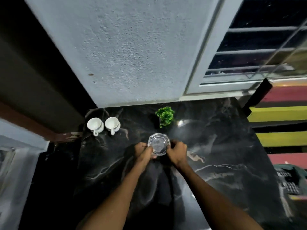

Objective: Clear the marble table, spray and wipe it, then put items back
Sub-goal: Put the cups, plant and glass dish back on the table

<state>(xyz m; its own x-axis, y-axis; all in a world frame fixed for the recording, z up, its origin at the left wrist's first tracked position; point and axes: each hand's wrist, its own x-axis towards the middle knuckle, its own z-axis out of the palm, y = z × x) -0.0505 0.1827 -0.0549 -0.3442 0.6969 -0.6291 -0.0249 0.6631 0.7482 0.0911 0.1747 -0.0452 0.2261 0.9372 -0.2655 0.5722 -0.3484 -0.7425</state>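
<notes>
A clear glass ashtray (158,143) is at the middle of the black marble table (224,146). My left hand (144,152) grips its left rim and my right hand (177,152) grips its right rim. Whether the ashtray rests on the marble or is lifted just off it, I cannot tell. Two white cups (95,125) (113,124) stand side by side at the table's far left corner, handles toward me. A small green potted plant (164,116) stands at the far edge, just behind the ashtray.
A grey textured wall (132,47) rises behind the table, with a barred window (249,52) to its right. A striped red, yellow and black cloth (282,113) lies beyond the table's right edge. A dark gap (54,180) runs along the table's left side.
</notes>
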